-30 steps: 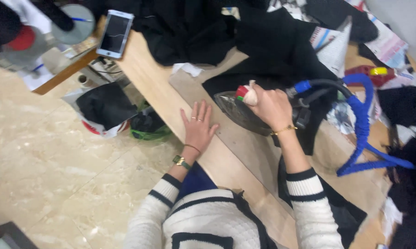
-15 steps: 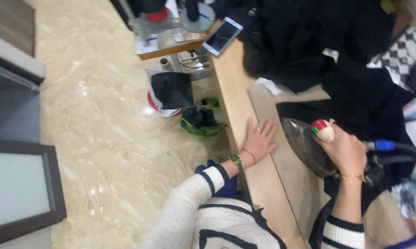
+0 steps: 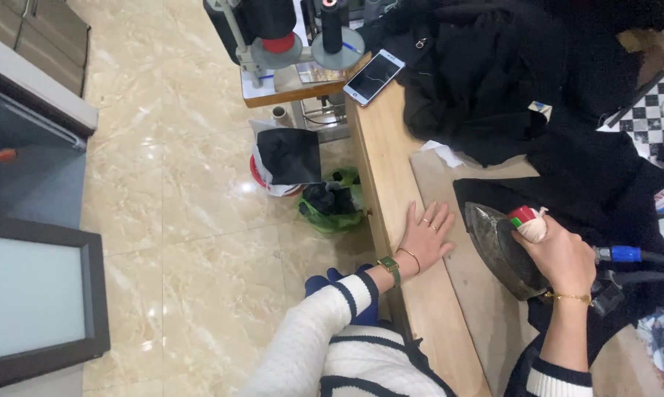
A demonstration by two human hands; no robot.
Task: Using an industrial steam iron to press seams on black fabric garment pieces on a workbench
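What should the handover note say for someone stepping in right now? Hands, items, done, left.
Right hand: closed around the handle of the iron, whose soleplate sits on the black garment.
Left hand: flat, palm down on the wooden bench, holding nothing.
Items: garment spread on the bench under the iron; more black fabric heaped behind it; phone near the bench's far end.
Done: iron placed on the garment.
Left: cannot tell how much is pressed; the heap looks untouched.
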